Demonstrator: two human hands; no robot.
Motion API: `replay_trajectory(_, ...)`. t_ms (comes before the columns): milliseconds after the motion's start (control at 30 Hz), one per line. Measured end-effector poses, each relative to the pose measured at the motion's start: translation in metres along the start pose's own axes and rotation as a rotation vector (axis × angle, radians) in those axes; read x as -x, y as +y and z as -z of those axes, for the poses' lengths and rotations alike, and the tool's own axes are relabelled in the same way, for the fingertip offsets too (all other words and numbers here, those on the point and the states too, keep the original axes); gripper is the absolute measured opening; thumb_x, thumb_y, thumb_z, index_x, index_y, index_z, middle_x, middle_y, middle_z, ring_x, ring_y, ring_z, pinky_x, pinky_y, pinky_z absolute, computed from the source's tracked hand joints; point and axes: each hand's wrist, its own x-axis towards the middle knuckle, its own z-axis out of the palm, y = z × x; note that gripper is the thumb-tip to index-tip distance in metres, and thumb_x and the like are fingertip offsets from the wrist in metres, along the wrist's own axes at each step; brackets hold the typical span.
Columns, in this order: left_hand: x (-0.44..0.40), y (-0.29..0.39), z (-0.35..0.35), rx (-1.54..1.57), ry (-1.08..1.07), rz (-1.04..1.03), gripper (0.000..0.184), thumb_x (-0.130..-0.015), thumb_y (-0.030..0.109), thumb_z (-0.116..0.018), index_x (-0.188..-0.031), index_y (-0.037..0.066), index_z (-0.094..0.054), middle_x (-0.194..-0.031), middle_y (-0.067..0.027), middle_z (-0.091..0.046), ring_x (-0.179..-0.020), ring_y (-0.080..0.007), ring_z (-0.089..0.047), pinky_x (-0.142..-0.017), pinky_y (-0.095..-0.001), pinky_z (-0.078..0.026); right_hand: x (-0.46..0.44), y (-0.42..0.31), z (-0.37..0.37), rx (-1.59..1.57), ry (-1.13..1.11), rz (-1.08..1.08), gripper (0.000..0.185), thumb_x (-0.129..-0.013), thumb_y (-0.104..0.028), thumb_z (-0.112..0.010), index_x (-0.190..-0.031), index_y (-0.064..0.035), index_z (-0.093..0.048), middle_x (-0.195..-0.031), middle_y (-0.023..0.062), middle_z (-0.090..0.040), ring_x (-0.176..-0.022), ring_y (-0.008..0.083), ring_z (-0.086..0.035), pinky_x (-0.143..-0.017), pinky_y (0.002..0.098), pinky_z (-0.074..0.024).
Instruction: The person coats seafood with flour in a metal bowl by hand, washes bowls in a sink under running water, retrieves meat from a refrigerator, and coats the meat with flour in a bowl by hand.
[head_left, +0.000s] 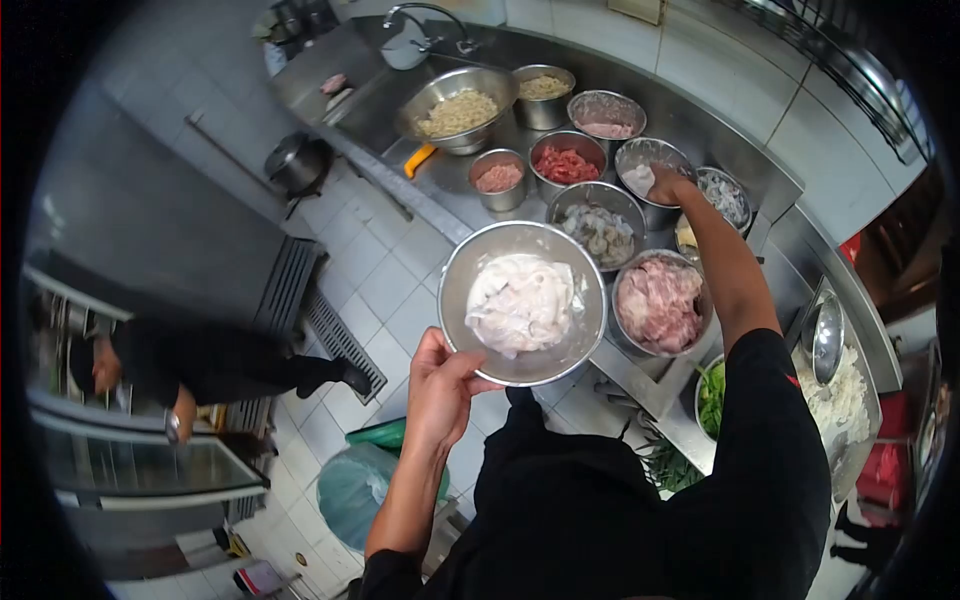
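Note:
My left hand (450, 385) grips the rim of a round metal bowl (452, 300), thumb over the edge, and holds it up in front of me. Wet, whitish pieces of raw food (520, 303) lie in it; their kind is unclear. On the right, my right hand (672, 186) reaches into a metal pot (655, 150) on the counter. Its fingers are at a pale white mass (638, 180) there and are mostly hidden. Close by stand a bowl of raw shrimp (600, 233) and a pot of pink raw meat (660, 305).
The steel counter (445, 195) also bears a colander (410, 105), an orange-handled tool (420, 160), a pot of red meat (567, 165) and a tap (425, 15). A lined bin (355, 495) stands on the floor. At left, another person in black (220, 370) works.

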Motion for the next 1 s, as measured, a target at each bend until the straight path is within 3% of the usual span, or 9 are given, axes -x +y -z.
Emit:
replay_trajectory(167, -0.119, 0.042, 0.011, -0.119, -0.133, 0.153, 0.013, -0.078, -0.006, -0.050, -0.087, 0.000, -0.043, -0.084, -0.0135, -0.057, -0.068, -0.0205, -0.063, -0.055, -0.0311, -0.059, -0.046, -0.031, -0.039, -0.099, -0.160, -0.165, 0.093, -0.072, -0.029, -0.060, -0.144, -0.0246, -0.002, -0.145, 0.0286, -0.008, -0.127, 0.0478, -0.026, -0.104, 0.0502, -0.0275)
replay_trajectory(300, -0.176, 0.042, 0.003, -0.187, -0.222, 0.259, 0.015, -0.078, -0.003, -0.052, -0.090, 0.002, -0.044, -0.085, -0.0130, -0.057, -0.069, -0.0189, -0.063, -0.057, -0.0314, -0.059, -0.028, -0.041, -0.018, -0.229, -0.110, -0.245, 0.087, -0.066, -0.019, -0.062, -0.141, -0.0268, -0.019, -0.144, 0.0287, -0.007, -0.122, 0.0559, -0.028, -0.099, 0.0540, -0.0309)
replay_trajectory(333, -0.188, 0.040, -0.002, -0.184, -0.243, 0.269, 0.015, -0.078, -0.003, -0.052, -0.090, 0.001, -0.044, -0.086, -0.0132, -0.057, -0.069, -0.0192, -0.063, -0.057, -0.0312, -0.059, -0.021, -0.049, -0.019, -0.167, -0.034, -0.259, 0.081, -0.062, -0.016, -0.064, -0.136, -0.0221, -0.032, -0.138, 0.0280, -0.028, -0.118, 0.0494, -0.039, -0.095, 0.0504, -0.0375)
replay_trajectory(367, -0.196, 0.040, -0.005, -0.189, -0.259, 0.280, 0.016, -0.078, -0.003, -0.052, -0.091, 0.001, -0.044, -0.086, -0.0134, -0.057, -0.069, -0.0195, -0.063, -0.057, -0.0310, -0.059, -0.027, -0.042, -0.030, -0.178, -0.047, -0.277, 0.081, -0.062, -0.016, -0.064, -0.136, -0.0221, -0.032, -0.138, 0.0280, -0.028, -0.118, 0.0494, -0.039, -0.095, 0.0504, -0.0375)
replay_trajectory(467, -0.220, 0.034, -0.015, -0.169, -0.316, 0.302, 0.016, -0.077, -0.003, -0.052, -0.091, 0.001, -0.044, -0.086, -0.0137, -0.058, -0.070, -0.0206, -0.064, -0.058, -0.0311, -0.059, -0.023, -0.038, -0.017, -0.205, 0.200, -0.120, 0.063, -0.051, -0.014, -0.067, -0.114, -0.0133, -0.059, -0.099, 0.0192, -0.063, -0.096, 0.0321, -0.060, -0.085, 0.0354, -0.0482)
replay_trajectory(633, -0.241, 0.021, -0.035, -0.168, -0.336, 0.321, 0.016, -0.077, -0.002, -0.052, -0.090, 0.001, -0.045, -0.088, -0.0142, -0.059, -0.072, -0.0221, -0.064, -0.058, -0.0319, -0.058, -0.072, 0.016, -0.049, -0.156, 0.148, -0.161, 0.057, -0.051, -0.022, -0.069, -0.102, 0.0020, -0.061, -0.097, 0.0188, -0.064, -0.091, 0.0316, -0.062, -0.081, 0.0345, -0.0487)
replay_trajectory(767, -0.251, 0.019, -0.053, -0.237, -0.349, 0.309, 0.017, -0.076, -0.002, -0.053, -0.090, 0.001, -0.044, -0.090, -0.0139, -0.057, -0.075, -0.0228, -0.064, -0.059, -0.0331, -0.058, -0.015, 0.005, 0.009, -0.751, 0.254, -0.189, 0.046, -0.055, -0.023, -0.072, -0.090, 0.0049, -0.064, -0.085, 0.0172, -0.065, -0.077, 0.0246, -0.062, -0.069, 0.0321, -0.0496)
replay_trajectory(867, -0.257, 0.016, -0.066, -0.219, -0.355, 0.286, 0.017, -0.075, -0.002, -0.053, -0.089, 0.001, -0.044, -0.092, -0.0152, -0.056, -0.075, -0.0241, -0.063, -0.059, -0.0344, -0.059, 0.020, -0.002, 0.042, -1.261, 0.305, -0.046, 0.031, -0.059, 0.003, -0.067, -0.090, 0.0062, -0.063, -0.085, 0.0066, -0.064, -0.075, 0.0132, -0.058, -0.065, 0.0291, -0.0496)
replay_trajectory(1000, -0.267, 0.008, -0.081, -0.255, -0.326, 0.278, 0.018, -0.074, -0.003, -0.053, -0.090, 0.000, -0.044, -0.093, -0.0163, -0.054, -0.075, -0.0260, -0.062, -0.060, -0.0355, -0.059, 0.038, 0.001, 0.070, -1.485, 0.415, 0.105, 0.037, -0.061, 0.008, -0.061, -0.098, 0.0084, -0.059, -0.088, 0.0087, -0.064, -0.074, 0.0163, -0.060, -0.069, 0.0282, -0.0506)
